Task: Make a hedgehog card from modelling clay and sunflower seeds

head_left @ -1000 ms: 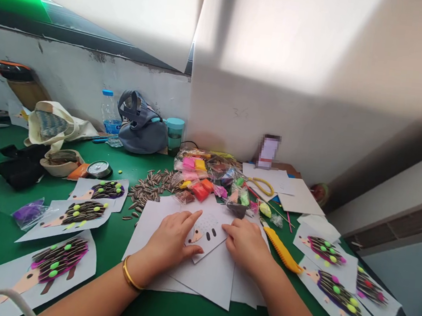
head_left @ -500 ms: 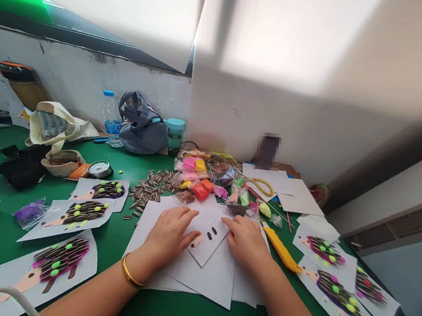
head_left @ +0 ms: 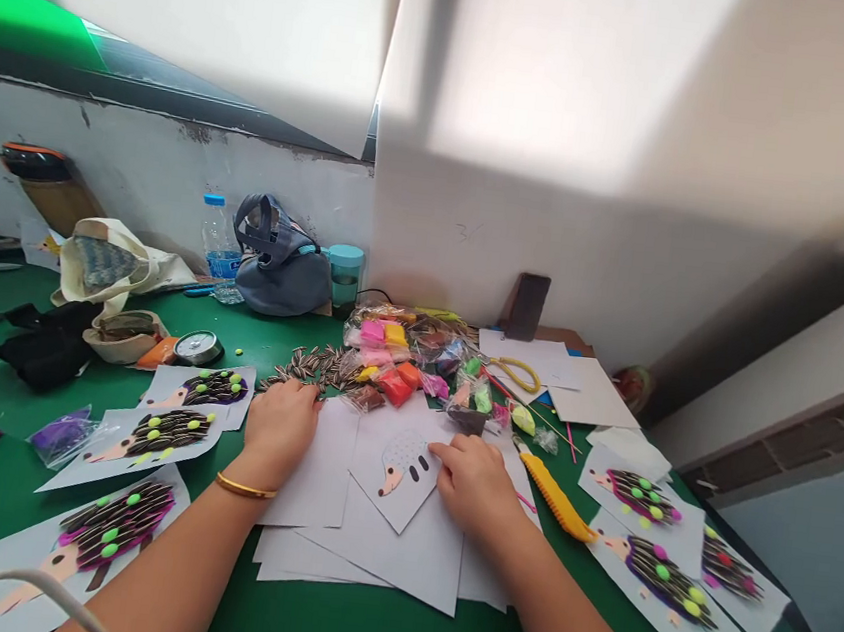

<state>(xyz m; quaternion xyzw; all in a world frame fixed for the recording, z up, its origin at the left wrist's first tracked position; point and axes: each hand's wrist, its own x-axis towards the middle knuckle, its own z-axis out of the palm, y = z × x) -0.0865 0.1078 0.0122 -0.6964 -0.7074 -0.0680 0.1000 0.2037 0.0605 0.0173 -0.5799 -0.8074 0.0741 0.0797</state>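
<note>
A small white sheet with a hedgehog figure (head_left: pixel 403 467), with a peach face and two dark ovals, lies tilted on a stack of white paper (head_left: pixel 396 560). My right hand (head_left: pixel 476 483) rests at its right side, index finger stretched onto the sheet beside the ovals. My left hand (head_left: pixel 281 429) is at the pile of striped sunflower seeds (head_left: pixel 326 364), beyond the left edge of the papers. Its fingers point down and their tips are hidden, so what they hold, if anything, does not show.
Packets of coloured clay (head_left: pixel 394 383) lie behind the papers. A yellow cutter (head_left: pixel 558 496) and scissors (head_left: pixel 518 371) are at the right. Seed-covered hedgehog pictures (head_left: pixel 176 431) flank both sides. A bag (head_left: pixel 282 276), bottle (head_left: pixel 219 244) and phone (head_left: pixel 526 307) stand behind.
My left hand has left the hedgehog sheet and moved left and back to the seeds. My right hand remains at the sheet's right side. The view has shifted slightly.
</note>
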